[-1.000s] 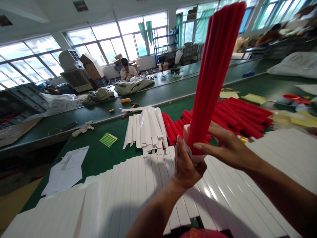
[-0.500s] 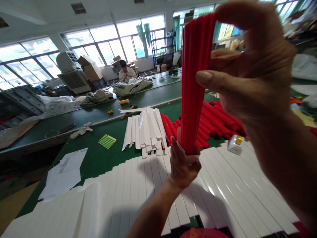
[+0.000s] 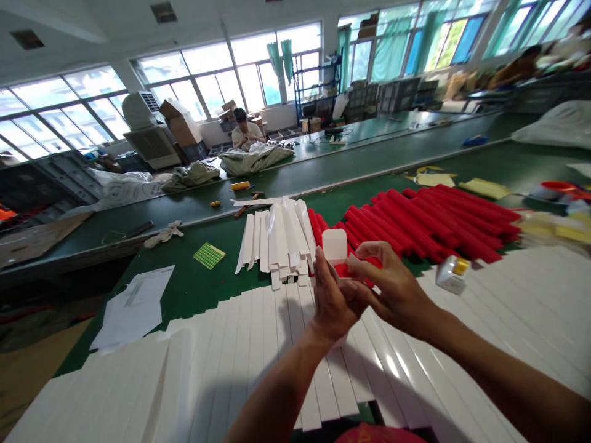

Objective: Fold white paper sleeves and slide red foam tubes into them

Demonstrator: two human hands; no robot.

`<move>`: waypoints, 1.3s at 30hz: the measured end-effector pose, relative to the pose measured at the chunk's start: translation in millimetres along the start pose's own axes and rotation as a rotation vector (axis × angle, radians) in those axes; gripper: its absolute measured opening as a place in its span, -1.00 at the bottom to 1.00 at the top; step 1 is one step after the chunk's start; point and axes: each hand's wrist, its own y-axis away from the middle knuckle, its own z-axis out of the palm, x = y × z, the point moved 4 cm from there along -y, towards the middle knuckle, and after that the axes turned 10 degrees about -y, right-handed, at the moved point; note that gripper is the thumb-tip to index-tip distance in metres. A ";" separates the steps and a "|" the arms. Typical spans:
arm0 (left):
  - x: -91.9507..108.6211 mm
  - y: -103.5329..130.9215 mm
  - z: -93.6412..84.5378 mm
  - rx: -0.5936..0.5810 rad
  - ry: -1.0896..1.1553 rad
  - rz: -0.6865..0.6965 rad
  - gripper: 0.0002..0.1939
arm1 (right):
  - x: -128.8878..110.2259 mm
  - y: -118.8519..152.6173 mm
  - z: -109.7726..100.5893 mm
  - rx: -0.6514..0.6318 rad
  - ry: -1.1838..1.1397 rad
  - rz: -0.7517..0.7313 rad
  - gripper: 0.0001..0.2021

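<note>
A narrow white box stands upright in my left hand, whose fingers are wrapped round it. Its end flap is raised and something red shows inside the opening. My right hand is at the box's top edge, with thumb and fingers pinched on the rim. Behind the hands lie a heap of red ribbed rolls and a pile of flat white strips. Rows of white boxes cover the near part of the table below my hands.
A tape dispenser stands on the white boxes at the right. Paper sheets, a green sticker sheet and a glove lie at the left. A person sits beyond the far table.
The long red roll, held high by my right hand, has gone down into the white box. My right hand has dropped to the box's opening, and the view has turned slightly right.
</note>
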 end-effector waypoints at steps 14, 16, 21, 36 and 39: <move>6.6 -1.8 -0.8 0.016 0.081 0.155 -0.22 | 25.8 30.8 59.7 0.564 -1.199 0.884 -0.59; 4.0 -5.4 -2.2 -0.012 0.134 0.195 -0.21 | 21.5 26.0 61.5 0.558 -1.204 0.832 -0.62; -8.1 -12.3 -2.5 -0.084 0.207 0.199 -0.19 | 23.0 16.5 68.2 0.531 -1.222 0.782 -0.71; -10.5 -34.3 2.0 -0.033 0.418 -0.351 -0.80 | 57.7 2.3 74.0 0.602 -1.202 0.709 -0.87; -12.9 -33.0 4.2 -0.065 0.576 -0.397 -0.55 | 56.4 2.2 73.0 0.568 -1.131 0.646 -0.87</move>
